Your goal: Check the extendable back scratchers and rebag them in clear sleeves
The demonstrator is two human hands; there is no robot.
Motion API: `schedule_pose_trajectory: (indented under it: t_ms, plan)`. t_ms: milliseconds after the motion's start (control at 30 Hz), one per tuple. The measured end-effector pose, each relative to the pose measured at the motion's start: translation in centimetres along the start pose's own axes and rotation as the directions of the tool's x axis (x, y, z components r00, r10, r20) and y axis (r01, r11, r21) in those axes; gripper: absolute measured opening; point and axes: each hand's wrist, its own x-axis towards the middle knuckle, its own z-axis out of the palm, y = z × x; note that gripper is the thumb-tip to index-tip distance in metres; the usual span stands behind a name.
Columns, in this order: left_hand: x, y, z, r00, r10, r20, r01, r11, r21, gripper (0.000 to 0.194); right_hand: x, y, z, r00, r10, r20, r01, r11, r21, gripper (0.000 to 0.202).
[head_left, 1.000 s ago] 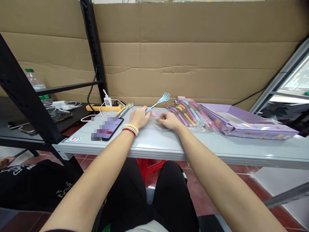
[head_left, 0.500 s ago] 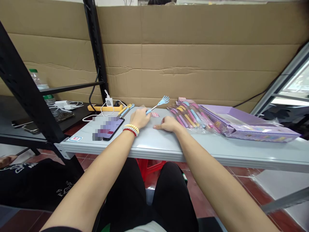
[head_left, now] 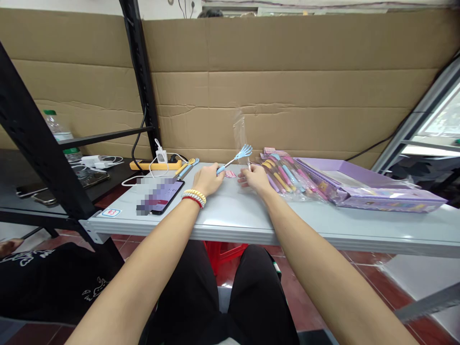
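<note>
My left hand (head_left: 208,179) is wrapped round the handle of a blue claw-headed stick (head_left: 243,152), whose head points up and to the right. My right hand (head_left: 254,177) pinches a clear plastic sleeve (head_left: 239,129) that stands up behind the blue head. A small pink card (head_left: 230,174) lies on the grey table (head_left: 230,211) between my hands. To the right, several wrapped colourful sticks (head_left: 283,172) lie in a pile. Beyond my left hand are a yellow and a blue claw-headed stick (head_left: 190,165), lying side by side.
A phone (head_left: 167,197) lies left of my left hand, near a yellow power strip (head_left: 161,165) with white cables. An open purple box (head_left: 388,199) stands on the right. Cardboard (head_left: 287,86) walls the back. Part of another person shows at the lower left.
My right hand has opened out from a closed shape and moved slightly up, and the clear sleeve now stands raised by it. My left hand still holds the blue stick.
</note>
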Motion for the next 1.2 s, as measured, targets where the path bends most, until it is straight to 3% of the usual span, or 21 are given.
schedule_pose_trajectory:
  t_ms: [200, 400, 633, 800, 1100, 1200]
  plan:
    - [-0.1, 0.1, 0.0, 0.999, 0.017, 0.03, -0.018, 1.0, 0.022, 0.028, 0.2, -0.6, -0.6, 0.988, 0.091, -0.129, -0.038, 0.931, 0.364, 0.012]
    - [-0.4, 0.4, -0.5, 0.998, 0.06, 0.013, -0.059, 0.998, -0.026, 0.034, 0.3, -1.0, -1.1, 0.99, 0.095, -0.103, -0.017, 0.813, 0.582, 0.024]
    - [-0.3, 0.2, -0.4, 0.998, 0.056, 0.036, -0.055, 0.997, -0.047, 0.05, 0.3, -1.1, -1.2, 0.993, 0.058, -0.106, 0.026, 0.753, 0.657, 0.021]
    - [-0.4, 0.3, -0.3, 0.994, 0.098, 0.045, -0.097, 0.995, -0.033, 0.052, 0.9, -0.6, -1.4, 0.987, 0.027, -0.161, 0.093, 0.716, 0.691, 0.021]
    - [-0.3, 0.0, -0.1, 0.988, 0.154, 0.009, -0.154, 0.986, -0.061, 0.035, 2.0, 0.1, -2.2, 0.978, -0.051, -0.202, 0.176, 0.725, 0.666, 0.031]
    - [-0.3, -0.1, -0.2, 0.989, 0.15, 0.001, -0.149, 0.986, -0.072, 0.03, 2.2, 0.0, -2.7, 0.977, -0.045, -0.209, 0.182, 0.689, 0.702, 0.033]
